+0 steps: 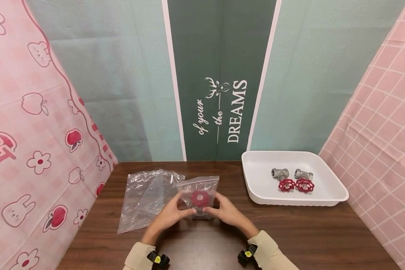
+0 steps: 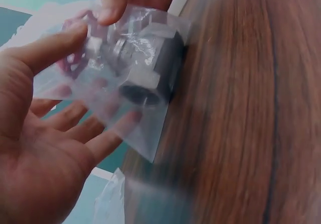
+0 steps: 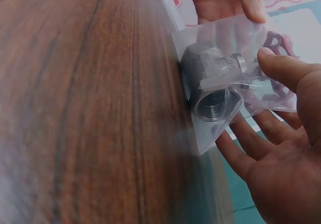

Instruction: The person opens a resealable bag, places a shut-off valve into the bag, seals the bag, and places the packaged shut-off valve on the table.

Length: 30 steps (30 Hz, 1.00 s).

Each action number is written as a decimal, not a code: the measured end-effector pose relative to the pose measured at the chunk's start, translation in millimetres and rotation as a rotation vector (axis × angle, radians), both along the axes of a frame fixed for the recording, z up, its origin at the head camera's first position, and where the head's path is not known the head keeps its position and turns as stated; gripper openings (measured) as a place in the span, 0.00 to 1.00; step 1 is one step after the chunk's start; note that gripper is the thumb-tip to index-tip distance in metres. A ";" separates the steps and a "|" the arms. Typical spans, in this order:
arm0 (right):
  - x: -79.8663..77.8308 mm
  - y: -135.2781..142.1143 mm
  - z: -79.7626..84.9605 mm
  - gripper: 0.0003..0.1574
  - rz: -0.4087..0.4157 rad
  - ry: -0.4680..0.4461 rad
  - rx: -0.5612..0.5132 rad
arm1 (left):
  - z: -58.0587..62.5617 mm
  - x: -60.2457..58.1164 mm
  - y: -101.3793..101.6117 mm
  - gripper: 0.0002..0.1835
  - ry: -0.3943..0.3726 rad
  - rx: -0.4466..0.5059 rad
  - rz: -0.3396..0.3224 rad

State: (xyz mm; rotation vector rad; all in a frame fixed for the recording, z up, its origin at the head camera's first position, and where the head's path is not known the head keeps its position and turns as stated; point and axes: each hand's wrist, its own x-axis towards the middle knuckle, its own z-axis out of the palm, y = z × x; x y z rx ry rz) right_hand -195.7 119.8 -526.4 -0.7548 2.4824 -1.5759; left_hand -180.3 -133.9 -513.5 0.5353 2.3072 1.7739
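Note:
A clear zip bag (image 1: pixel 206 182) stands upright on the table in front of me, with a gate valve (image 1: pixel 200 198) inside it. The valve's red handwheel points up and its grey metal body (image 2: pixel 145 73) sits at the bag's bottom. My left hand (image 1: pixel 172 214) grips the bag from the left, thumb in front and fingers behind. From the right, my right hand (image 1: pixel 228 212) holds it the same way, its thumb (image 3: pixel 283 66) pressing the plastic near the handwheel. Both thumbs meet close together below the wheel in the head view.
Flat clear bags (image 1: pixel 143 200) lie on the brown wooden table (image 1: pixel 290 240) to the left. A white tray (image 1: pixel 256 187) at the right holds two more valves with red handwheels (image 1: pixel 286 185). Patterned cloths hang behind and at both sides.

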 end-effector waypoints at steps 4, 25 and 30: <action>-2.5 1.3 -1.3 0.37 0.002 -0.005 -0.013 | -1.3 -2.9 6.6 0.30 0.014 0.001 0.062; -14.8 18.1 -4.3 0.35 -0.056 -0.136 -0.162 | -15.0 -24.0 43.5 0.23 0.010 0.136 0.178; -19.5 21.7 -4.1 0.34 -0.110 -0.119 -0.162 | -16.5 -31.4 53.4 0.25 -0.020 0.176 0.194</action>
